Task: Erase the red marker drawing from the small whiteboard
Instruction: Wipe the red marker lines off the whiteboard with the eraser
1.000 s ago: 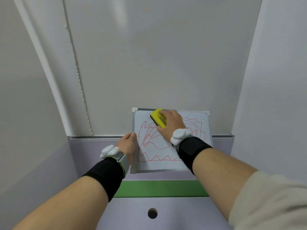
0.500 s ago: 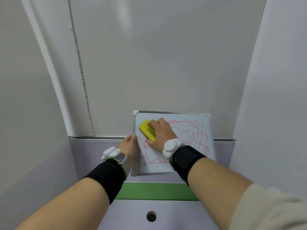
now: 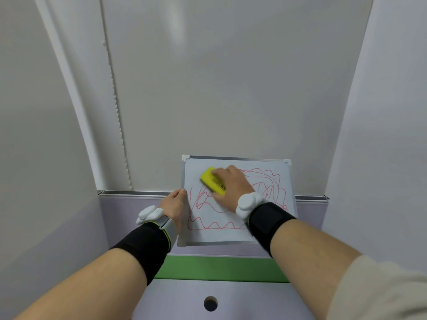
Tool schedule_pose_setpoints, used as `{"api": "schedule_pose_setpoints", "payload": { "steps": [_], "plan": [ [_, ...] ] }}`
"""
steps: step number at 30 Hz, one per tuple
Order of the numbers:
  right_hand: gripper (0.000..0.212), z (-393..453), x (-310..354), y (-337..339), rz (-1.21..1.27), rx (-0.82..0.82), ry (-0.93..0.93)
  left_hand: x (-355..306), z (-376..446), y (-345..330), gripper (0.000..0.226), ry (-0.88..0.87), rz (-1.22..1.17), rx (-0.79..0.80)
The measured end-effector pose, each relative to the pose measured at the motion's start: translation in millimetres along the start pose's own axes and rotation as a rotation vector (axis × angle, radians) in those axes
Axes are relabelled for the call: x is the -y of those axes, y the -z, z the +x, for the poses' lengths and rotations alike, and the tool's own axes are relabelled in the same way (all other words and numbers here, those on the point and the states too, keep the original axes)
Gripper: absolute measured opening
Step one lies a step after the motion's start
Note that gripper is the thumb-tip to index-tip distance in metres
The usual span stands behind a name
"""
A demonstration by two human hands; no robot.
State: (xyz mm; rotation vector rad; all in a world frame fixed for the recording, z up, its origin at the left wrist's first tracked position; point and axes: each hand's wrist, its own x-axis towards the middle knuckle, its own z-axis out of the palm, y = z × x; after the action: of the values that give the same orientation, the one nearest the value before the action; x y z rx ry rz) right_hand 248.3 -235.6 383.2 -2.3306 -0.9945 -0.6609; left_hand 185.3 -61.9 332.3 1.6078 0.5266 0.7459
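Observation:
A small whiteboard (image 3: 233,236) with a grey frame leans against the back wall on a lilac desk. Red marker scribbles (image 3: 275,183) cover most of it; its upper left corner is white. My right hand (image 3: 233,188) presses a yellow eraser (image 3: 211,180) flat against the board's upper left part. My left hand (image 3: 174,203) grips the board's left edge, thumb on the frame. Both wrists wear black bands with white devices.
A grey rail (image 3: 134,193) runs along the wall behind the board. A green strip (image 3: 219,269) crosses the desk in front of it, and a round cable hole (image 3: 210,303) lies nearer to me. White walls close in left and right.
My right hand slid the eraser from the board's top centre down to the left, then slightly back up. Red lines in the upper left corner are gone. My left hand kept its hold.

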Motion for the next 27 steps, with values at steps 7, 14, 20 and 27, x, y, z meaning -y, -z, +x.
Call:
{"api": "schedule_pose_setpoints", "payload": {
  "steps": [7,14,20,27],
  "plan": [
    [0.058,-5.6,20.5,-15.1,0.009,0.067,0.068,-8.2,-7.2,-2.6,0.023,-0.004,-0.036,-0.042],
    [0.058,6.3,-26.4,21.8,0.016,-0.116,-0.230,-12.9,-7.0,9.0,0.013,-0.027,-0.003,-0.050],
    [0.059,-9.4,3.7,-5.8,0.010,0.060,0.055,-14.3,-8.5,8.8,0.014,-0.013,-0.055,-0.040],
    [0.058,-3.0,-25.4,24.5,0.008,-0.122,-0.243,-14.7,-6.8,15.8,0.018,-0.004,-0.078,-0.040]
  ]
}}
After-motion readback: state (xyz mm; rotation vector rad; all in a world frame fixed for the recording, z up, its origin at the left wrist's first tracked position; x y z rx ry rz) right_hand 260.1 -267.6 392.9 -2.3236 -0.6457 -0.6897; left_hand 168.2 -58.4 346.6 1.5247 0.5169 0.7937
